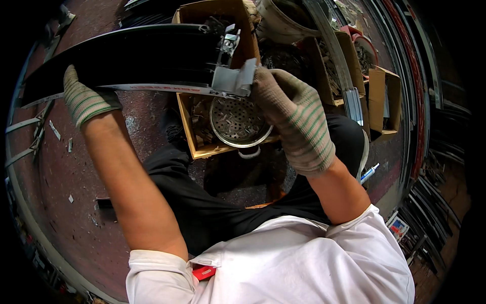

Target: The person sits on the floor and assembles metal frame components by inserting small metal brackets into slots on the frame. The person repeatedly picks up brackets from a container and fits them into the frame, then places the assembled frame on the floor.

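The right hand (pixel 298 119), in a knit glove with green stripes, is just above and to the right of the perforated metal pan (pixel 239 121), its thumb and forefinger closed on the outer edge of a grey end piece (pixel 228 79); the undersides of those fingers are turned away, and whether that piece is fastened to anything cannot be told. The end piece sits against the near end of a long black profile (pixel 144 58), which stretches above the pan and far off to its left, its lower edge covering the pan's upper rim. At that side, well left of the pan, the left hand (pixel 90 100), gloved alike, grips the profile's lower edge, thumb up along the dark face and the other fingers hidden behind it. Silvery bits at the profile's end are too jumbled to make out. Scraps lie in the pan, which rests in a wooden crate (pixel 188 129) partly covered by the profile. Beyond the pan is a cardboard box (pixel 245 31), its contents mostly in shadow; right of that, a pale bucket (pixel 278 23) is cut off by the upper edge. Farther right of the pan stand an open carton (pixel 386 99) and, lower, a blue-and-white tube (pixel 369 173) beside the person's knee.
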A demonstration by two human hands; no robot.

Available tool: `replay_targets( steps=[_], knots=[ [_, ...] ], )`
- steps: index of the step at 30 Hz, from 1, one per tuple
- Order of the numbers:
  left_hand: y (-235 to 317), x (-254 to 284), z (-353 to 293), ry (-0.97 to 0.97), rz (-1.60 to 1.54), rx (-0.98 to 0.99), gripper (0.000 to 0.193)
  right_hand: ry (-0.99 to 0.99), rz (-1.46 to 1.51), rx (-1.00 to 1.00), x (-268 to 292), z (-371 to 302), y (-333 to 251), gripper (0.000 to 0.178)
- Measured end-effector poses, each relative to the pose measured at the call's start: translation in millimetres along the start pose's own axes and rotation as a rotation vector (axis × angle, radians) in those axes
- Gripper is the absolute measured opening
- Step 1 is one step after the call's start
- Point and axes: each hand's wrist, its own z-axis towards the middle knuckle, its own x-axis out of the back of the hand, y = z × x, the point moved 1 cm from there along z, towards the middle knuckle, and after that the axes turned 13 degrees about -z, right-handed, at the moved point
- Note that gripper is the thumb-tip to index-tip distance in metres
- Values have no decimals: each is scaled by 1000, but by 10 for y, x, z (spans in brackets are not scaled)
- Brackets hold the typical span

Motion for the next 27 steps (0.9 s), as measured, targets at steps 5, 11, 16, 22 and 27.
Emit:
replay_targets(
  steps=[5, 11, 16, 22, 27],
  knots=[
    [-12, 1, 74, 25, 0, 21, 41, -56, -43, 80, -7, 60, 4, 43],
    [4, -15, 30, 18, 24, 13, 45, -39, -81, 233, -73, -7, 50, 44],
    [-3, 10, 125, 16, -5, 6, 44, -8, 128, 156, 26, -85, 148, 33],
    [37, -4, 62, 78, 57, 24, 47, 35, 42, 406, -34, -97, 272, 27],
    [40, -11, 22, 79, 64, -8, 49, 21, -41, 493, -148, -1, 304, 32]
  ],
)
